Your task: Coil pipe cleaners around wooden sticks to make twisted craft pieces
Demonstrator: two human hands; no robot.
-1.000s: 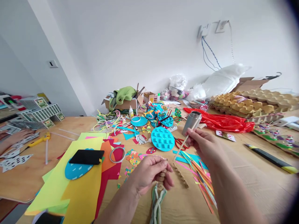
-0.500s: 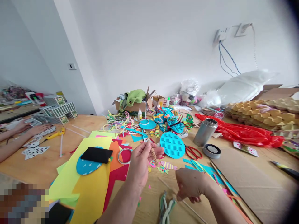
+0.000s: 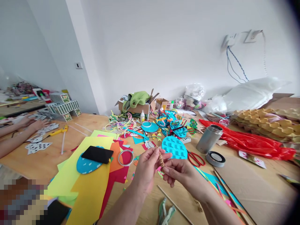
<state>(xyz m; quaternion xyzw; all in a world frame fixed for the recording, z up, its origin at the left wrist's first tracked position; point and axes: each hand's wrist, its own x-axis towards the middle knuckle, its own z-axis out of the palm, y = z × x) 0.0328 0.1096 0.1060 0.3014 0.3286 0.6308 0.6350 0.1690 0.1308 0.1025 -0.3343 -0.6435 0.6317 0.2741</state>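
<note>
Pinching the brown coil [image 3: 161, 160] with both hands: left hand [image 3: 147, 167] has the upper end between thumb and fingers, right hand [image 3: 179, 173] has thumb and fingers closed at the lower end. Coil is tilted, held above the desk [image 3: 152, 206], in front of the blue dimpled disc [image 3: 174, 147]. Thin stick [image 3: 174, 204] lies on the desk below the hands, beside the pale-green strips [image 3: 166, 212]. Red-handled scissors [image 3: 196, 158] sit right of the disc; open metal flask [image 3: 209, 139] stands behind its lid [image 3: 215, 158].
</note>
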